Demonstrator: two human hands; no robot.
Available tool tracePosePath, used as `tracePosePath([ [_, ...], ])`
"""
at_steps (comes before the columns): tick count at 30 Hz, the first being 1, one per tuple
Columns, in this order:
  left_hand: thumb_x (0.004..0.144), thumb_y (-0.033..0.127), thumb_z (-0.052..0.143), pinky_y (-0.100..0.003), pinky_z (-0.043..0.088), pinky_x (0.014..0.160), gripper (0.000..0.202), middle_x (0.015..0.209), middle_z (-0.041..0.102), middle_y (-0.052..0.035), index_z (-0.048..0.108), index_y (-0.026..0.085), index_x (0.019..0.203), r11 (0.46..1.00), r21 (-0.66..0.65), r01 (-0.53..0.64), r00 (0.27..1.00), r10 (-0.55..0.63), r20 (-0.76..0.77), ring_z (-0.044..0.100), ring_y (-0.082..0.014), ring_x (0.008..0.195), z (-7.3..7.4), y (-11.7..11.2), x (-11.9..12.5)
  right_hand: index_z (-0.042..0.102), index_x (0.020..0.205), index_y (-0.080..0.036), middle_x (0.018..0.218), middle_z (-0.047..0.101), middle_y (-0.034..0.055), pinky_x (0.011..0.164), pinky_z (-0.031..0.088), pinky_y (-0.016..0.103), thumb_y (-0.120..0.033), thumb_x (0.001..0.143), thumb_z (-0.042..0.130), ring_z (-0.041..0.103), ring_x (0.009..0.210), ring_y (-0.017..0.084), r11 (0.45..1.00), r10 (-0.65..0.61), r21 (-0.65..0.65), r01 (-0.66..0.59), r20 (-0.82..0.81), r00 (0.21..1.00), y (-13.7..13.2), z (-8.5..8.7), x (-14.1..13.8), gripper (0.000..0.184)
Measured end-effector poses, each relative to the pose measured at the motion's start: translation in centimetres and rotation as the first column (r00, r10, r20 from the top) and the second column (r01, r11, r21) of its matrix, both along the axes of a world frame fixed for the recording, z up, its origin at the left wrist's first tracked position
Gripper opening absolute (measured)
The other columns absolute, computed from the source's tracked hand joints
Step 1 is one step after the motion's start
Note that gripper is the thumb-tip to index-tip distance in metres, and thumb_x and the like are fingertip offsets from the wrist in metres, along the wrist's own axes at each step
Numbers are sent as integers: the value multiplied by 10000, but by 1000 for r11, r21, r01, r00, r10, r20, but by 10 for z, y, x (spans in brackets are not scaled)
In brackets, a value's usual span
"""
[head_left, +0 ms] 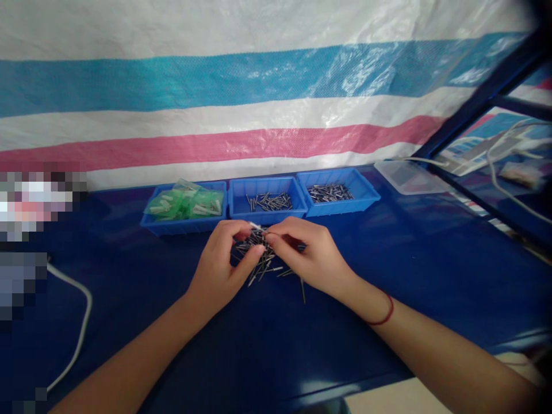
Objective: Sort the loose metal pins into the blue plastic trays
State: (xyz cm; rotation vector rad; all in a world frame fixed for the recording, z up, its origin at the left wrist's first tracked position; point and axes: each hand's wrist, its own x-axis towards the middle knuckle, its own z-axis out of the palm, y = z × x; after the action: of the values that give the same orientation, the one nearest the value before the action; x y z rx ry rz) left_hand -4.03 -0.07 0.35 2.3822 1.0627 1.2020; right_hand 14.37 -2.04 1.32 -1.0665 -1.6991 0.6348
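Note:
A loose pile of small metal pins [264,265] lies on the dark blue table [409,270], just in front of three blue trays. My left hand [219,267] is curled over the pile's left side, fingers pinched around a bunch of pins. My right hand [308,253] meets it from the right, thumb and fingers pinched on pins at the top of the pile. A red string circles my right wrist [383,313].
The left blue tray [185,221] holds small green plastic bags. The middle tray [267,202] and the right tray [338,194] hold metal pins. A clear lid [409,177] lies at the right. A white cable [77,322] curves at the left. A striped tarp hangs behind.

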Motion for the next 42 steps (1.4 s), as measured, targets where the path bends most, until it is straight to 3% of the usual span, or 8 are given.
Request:
tracePosePath([
  [2,882,230,562,-294,480,779,321,962,589,-39,462,192,1184,999,-32,4,999,-5,-51,577,-154,841,-1,2,-2,673,870,-187,638,548,-16,482,370,238,-316,878,580,448,517,85,987,-131,-128,99,-272,953,6,-1,4,159],
  [5,907,213,521,-288,478,780,271,938,616,-34,494,195,1177,994,-71,82,980,-94,-175,592,-146,823,-1,5,-5,650,947,-210,612,443,-49,399,272,221,-440,853,592,347,450,65,935,-325,-320,154,-596,734,19,0,17,255],
  [8,905,228,528,-323,458,822,178,977,649,-58,584,190,1070,983,-31,179,938,-180,-295,595,-178,900,3,6,-6,647,905,-191,639,426,-46,376,237,217,-511,808,613,322,441,54,893,-404,-439,97,-689,601,29,3,30,335],
  [11,888,271,565,-343,429,812,145,963,668,-57,640,197,987,972,19,236,898,-210,-387,588,-193,888,7,4,-4,636,865,-181,637,434,-43,370,225,209,-494,815,593,328,435,50,868,-408,-496,-5,-719,564,31,5,32,320],
  [17,868,287,584,-307,362,670,149,760,631,-23,618,184,766,963,7,271,793,-219,-569,558,-162,708,9,-3,1,621,810,-164,630,451,-45,381,211,205,-373,807,579,334,434,47,826,-329,-540,-163,-696,638,21,4,16,213],
  [29,836,335,599,-307,336,628,218,707,607,-5,547,185,686,976,-54,213,677,-187,-712,570,-163,658,21,-4,-3,647,720,-165,576,466,-38,403,225,218,-334,804,560,350,451,63,864,-179,-489,-122,-524,833,12,7,8,208],
  [35,833,221,556,-304,368,618,137,706,614,-17,547,181,703,983,-61,176,693,-168,-701,597,-181,667,19,-6,-2,654,717,-151,581,502,-25,445,284,214,-309,825,535,407,501,77,914,-38,-399,-75,-268,963,10,5,5,225],
  [42,856,193,514,-280,406,625,134,726,618,-23,564,174,733,989,-42,144,722,-135,-679,600,-165,665,19,-2,-4,639,718,-149,613,535,-14,514,348,232,-248,842,500,452,558,96,946,58,-313,-82,-86,995,9,0,3,210],
])
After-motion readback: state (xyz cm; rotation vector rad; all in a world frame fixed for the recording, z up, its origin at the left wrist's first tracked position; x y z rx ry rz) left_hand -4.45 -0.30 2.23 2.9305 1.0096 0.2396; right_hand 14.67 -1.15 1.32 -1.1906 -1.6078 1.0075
